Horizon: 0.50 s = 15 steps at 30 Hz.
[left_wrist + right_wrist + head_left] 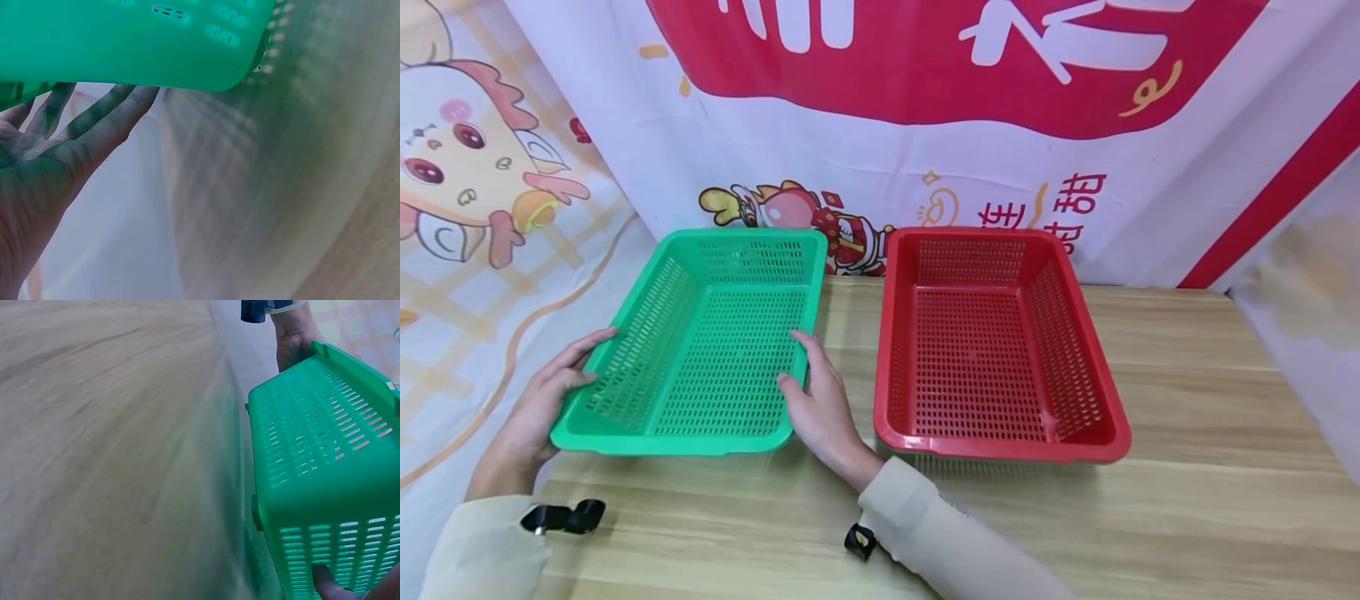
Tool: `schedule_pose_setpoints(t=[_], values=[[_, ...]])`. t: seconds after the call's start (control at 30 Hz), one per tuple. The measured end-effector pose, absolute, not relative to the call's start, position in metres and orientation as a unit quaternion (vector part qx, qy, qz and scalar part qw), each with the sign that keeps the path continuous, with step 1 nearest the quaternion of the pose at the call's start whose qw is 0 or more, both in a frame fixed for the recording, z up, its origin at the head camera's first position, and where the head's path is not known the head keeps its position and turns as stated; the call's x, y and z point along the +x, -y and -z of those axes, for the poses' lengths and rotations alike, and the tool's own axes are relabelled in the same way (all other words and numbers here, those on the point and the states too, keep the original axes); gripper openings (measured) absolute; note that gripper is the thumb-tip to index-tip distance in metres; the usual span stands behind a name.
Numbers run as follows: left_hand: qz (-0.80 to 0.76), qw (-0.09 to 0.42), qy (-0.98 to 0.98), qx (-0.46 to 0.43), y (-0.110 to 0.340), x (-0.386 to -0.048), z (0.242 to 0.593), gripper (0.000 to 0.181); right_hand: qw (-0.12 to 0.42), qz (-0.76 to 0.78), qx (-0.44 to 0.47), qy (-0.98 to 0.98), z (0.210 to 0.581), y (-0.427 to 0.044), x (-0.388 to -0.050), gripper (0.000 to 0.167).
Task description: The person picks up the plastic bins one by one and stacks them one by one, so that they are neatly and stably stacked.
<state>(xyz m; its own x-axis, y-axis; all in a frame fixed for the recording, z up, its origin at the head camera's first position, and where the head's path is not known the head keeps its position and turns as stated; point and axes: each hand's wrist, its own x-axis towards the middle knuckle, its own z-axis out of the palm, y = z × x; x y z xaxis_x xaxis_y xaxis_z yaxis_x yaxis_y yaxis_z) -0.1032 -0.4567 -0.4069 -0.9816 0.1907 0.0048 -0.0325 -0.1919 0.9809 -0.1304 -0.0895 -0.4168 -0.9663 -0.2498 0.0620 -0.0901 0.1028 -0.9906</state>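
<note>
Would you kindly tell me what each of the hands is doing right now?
Left hand: holding the green basket, left side.
Right hand: holding the same basket, right side.

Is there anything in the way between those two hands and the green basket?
Nothing visible is. The left hand holds the green basket at its left side, and the right hand holds its right side. The red basket is to the right of the right hand, not in between.

Left hand (542, 404), right hand (823, 408) gripping; forearms (955, 529) angled inward.
</note>
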Motion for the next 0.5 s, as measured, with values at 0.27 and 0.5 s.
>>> schedule_pose_setpoints(t=[0.27, 0.5], values=[[-0.761, 0.04, -0.644, 0.068, 0.452, -0.1, 0.393, 0.068, 0.055, 0.662, -0.121, -0.737, 0.402, 0.084, -0.125, 0.061], [-0.774, 0.04, -0.625, 0.094, 0.448, -0.099, 0.382, 0.07, 0.051, 0.667, -0.127, -0.732, 0.387, 0.076, -0.124, 0.059]])
